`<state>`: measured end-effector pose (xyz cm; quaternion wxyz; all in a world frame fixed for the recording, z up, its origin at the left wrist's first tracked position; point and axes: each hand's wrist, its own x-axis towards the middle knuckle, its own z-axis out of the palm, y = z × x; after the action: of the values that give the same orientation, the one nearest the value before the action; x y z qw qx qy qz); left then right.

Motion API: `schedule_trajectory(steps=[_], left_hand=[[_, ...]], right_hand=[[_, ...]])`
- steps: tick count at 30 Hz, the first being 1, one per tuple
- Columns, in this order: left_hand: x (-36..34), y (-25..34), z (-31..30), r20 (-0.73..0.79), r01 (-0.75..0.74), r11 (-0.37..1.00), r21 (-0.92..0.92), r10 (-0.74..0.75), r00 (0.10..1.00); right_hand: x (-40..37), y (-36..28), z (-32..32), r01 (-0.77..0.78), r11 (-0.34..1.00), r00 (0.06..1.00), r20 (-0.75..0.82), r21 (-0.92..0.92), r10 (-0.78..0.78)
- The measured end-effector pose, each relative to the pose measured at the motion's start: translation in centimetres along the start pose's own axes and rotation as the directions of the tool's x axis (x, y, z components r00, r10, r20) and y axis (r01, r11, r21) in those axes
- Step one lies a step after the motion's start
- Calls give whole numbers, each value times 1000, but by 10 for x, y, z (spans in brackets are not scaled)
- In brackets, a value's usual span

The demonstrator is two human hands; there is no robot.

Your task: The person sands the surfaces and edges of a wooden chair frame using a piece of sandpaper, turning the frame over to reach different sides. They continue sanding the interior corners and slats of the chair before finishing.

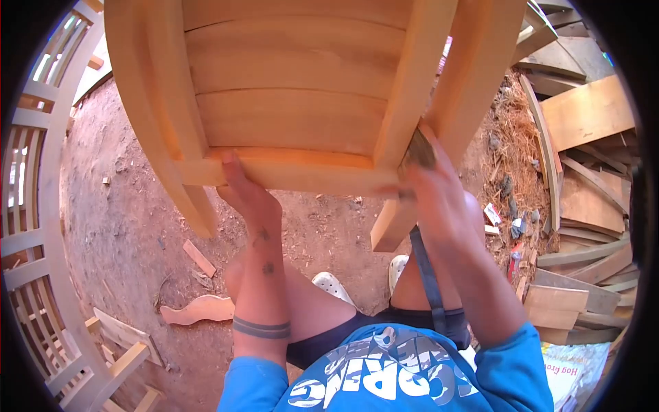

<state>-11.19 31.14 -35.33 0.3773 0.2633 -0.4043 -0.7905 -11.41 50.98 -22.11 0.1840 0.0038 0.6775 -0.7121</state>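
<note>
A pale wooden furniture frame (295, 180), chair-like, with a slatted panel (288, 75) and thick side posts, fills the top of the head view. My left hand (248, 191) is closed around its near rail, thumb over the top edge. At the right corner of that rail, my right hand (446, 196) is smeared by motion. Its fingers press a small dark brownish piece, which looks like sandpaper (421, 150), against the joint between rail and post. A short leg end (392, 226) sticks out below my right hand.
Another slatted wooden frame (58, 192) stands along the left. Offcuts, including a curved one (197, 310), lie on the reddish dirt floor (144, 226). Stacked boards (583, 113) and scraps crowd the right side, beside wood shavings (511, 130) and a printed sack (573, 371).
</note>
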Motion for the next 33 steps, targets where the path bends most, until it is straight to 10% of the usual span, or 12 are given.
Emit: schedule_trajectory(steps=[4, 12, 17, 22, 33], left_hand=[[6, 3, 6, -5, -12, 1000, -10, 12, 1000], [6, 2, 3, 12, -13, 1000, -26, 13, 1000], [4, 1, -2, 36, 11, 1000, 8, -12, 999], [5, 3, 0, 0, 10, 999, 35, -10, 1000], [7, 3, -4, 81, 9, 995, 98, -17, 997]], right_hand=[[0, 8, 0, 140, 975, 990, 34, -171, -137], [-19, -1, 15, 126, 984, 992, -31, 129, -123], [5, -8, 1, -120, 992, 993, -11, 37, 121], [-12, 9, 0, 259, 966, 962, 100, -21, -255], [3, -4, 7, 17, 999, 1000, -22, -48, -18]])
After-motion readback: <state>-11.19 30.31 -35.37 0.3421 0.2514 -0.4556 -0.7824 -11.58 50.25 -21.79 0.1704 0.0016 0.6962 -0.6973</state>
